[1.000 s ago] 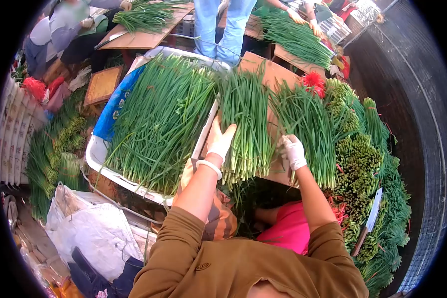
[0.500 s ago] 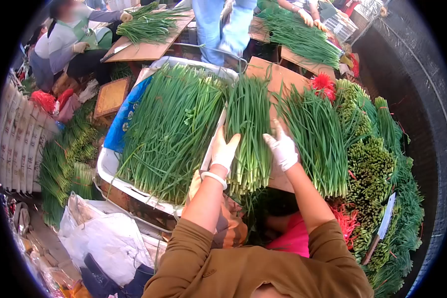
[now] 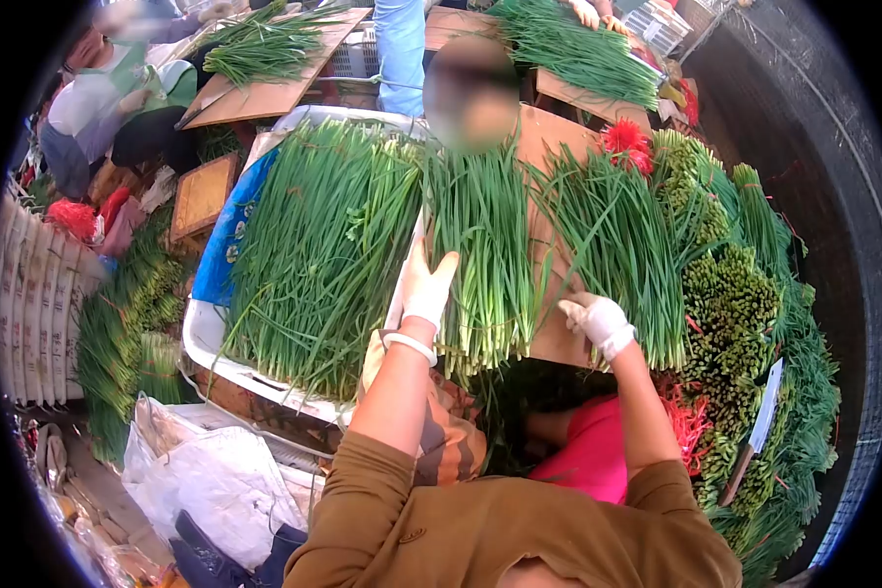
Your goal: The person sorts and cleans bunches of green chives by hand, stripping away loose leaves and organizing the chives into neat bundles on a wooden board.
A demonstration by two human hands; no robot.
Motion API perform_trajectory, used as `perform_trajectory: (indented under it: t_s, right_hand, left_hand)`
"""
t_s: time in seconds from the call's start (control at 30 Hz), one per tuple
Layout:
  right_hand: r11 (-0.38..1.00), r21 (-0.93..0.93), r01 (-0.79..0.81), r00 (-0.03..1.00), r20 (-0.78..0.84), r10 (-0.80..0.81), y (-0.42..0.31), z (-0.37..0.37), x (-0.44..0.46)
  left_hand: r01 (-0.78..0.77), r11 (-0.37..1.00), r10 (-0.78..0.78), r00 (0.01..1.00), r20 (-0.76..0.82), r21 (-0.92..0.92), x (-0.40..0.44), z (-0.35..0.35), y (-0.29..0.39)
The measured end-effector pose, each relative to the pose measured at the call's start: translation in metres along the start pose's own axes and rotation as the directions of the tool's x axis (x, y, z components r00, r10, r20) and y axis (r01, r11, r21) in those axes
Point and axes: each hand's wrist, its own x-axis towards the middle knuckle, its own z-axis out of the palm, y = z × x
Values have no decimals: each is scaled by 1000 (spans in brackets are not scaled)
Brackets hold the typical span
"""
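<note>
A middle pile of garlic chives point(image 3: 480, 245) lies on the wooden board point(image 3: 559, 338), cut ends toward me. My left hand point(image 3: 424, 289), in a white glove, rests along this pile's left edge beside the white tub. Its thumb stands apart from the fingers, so the hand is open. My right hand point(image 3: 600, 321), also gloved, is over the bare strip of board between the middle pile and the right pile of chives point(image 3: 622, 260). Its fingers are curled in toward the thumb; whatever they hold, if anything, is too small to make out.
A white tub point(image 3: 201, 338) full of chives stands at left. Tied bundles point(image 3: 730, 304) are stacked at right, with a knife point(image 3: 759, 421) on them. Red ties point(image 3: 627, 145) sit on the board. Co-workers sit at boards point(image 3: 294, 73) behind; another person's blurred head is at the board's far edge.
My right hand has left the middle pile's right side and moved right and toward me, its spread fingers now curled. The left hand stays by the pile. A person's head has come into view.
</note>
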Motion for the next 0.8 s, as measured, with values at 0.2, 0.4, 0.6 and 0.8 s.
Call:
perform_trajectory:
  t_s: [0.2,0.4,0.6,0.8]
  right_hand:
    - [979,199,47,977,-214,-3,-12,36,129]
    - [928,372,-10,1000,16,4,-122,65,150]
    - [696,715,71,987,51,-153,-113,93,111]
    - [409,890,200,978,-153,-144,-100,84,45]
  left_hand:
    - [-6,1000,5,999,-45,-23,5,2,-9]
    - [77,997,-77,997,30,-8,-4,-6,25]
    - [-103,989,113,990,86,-107,-10,-5,23]
    - [215,899,-47,913,404,-381,-41,5,32]
